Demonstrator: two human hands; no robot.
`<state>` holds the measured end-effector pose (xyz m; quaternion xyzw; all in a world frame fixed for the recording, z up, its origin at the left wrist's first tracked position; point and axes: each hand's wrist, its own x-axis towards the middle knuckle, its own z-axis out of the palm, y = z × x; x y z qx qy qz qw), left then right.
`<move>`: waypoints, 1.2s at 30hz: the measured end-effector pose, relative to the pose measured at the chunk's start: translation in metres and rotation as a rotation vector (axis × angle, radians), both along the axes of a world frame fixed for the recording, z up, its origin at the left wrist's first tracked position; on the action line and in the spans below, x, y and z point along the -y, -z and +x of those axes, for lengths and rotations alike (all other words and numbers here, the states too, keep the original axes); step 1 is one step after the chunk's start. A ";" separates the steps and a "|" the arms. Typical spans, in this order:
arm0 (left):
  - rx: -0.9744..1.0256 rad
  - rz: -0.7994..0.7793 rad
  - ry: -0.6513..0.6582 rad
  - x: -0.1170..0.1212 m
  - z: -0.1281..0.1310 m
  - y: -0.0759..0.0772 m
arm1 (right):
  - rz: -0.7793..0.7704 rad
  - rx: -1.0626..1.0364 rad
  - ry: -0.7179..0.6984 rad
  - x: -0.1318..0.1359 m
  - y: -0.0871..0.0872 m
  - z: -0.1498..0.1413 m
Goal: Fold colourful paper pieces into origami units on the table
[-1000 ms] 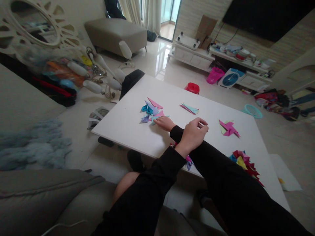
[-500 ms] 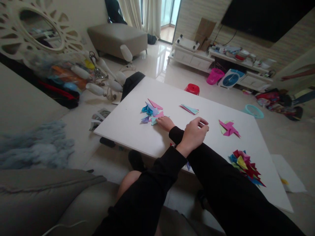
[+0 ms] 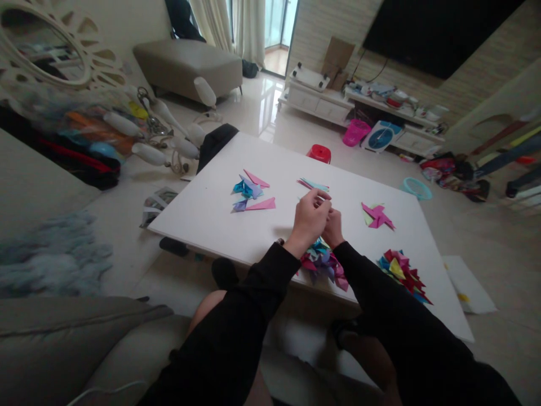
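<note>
Close two-handed fingerwork seems in hand, calling for steady fingertips next. The left hand [image 3: 308, 219] and right hand [image 3: 335, 228] are half-closed together, any hold hidden; folded papers [image 3: 323, 264] lie at their six o'clock, paper strips [image 3: 313, 184] at twelve.

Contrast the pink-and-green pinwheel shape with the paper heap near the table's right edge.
The pinwheel shape looks flat, with spread arms; the paper heap is bulky and spiky. The pinwheel shape shows magenta and pale green; the paper heap mixes red, blue, yellow and pink. Both lie on the white table.
</note>
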<state>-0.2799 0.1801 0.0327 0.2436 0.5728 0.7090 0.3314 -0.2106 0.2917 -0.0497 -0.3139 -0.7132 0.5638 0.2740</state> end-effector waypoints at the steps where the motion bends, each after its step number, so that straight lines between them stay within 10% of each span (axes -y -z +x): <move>1: -0.013 0.043 -0.040 0.000 0.000 0.001 | 0.080 0.002 0.072 -0.003 -0.006 0.023; 4: -0.086 0.058 -0.069 0.000 0.002 0.008 | 0.204 -0.013 0.298 -0.007 -0.017 0.087; 9: -0.394 -0.154 0.224 -0.006 0.029 0.027 | -0.172 -0.176 0.416 0.001 -0.022 0.141; 19: -0.299 -0.077 0.388 -0.041 0.084 0.056 | -0.295 -0.263 0.390 -0.004 -0.029 0.150; 36: 0.229 -0.025 0.396 -0.051 0.095 0.051 | -0.300 -0.194 0.349 -0.012 -0.035 0.172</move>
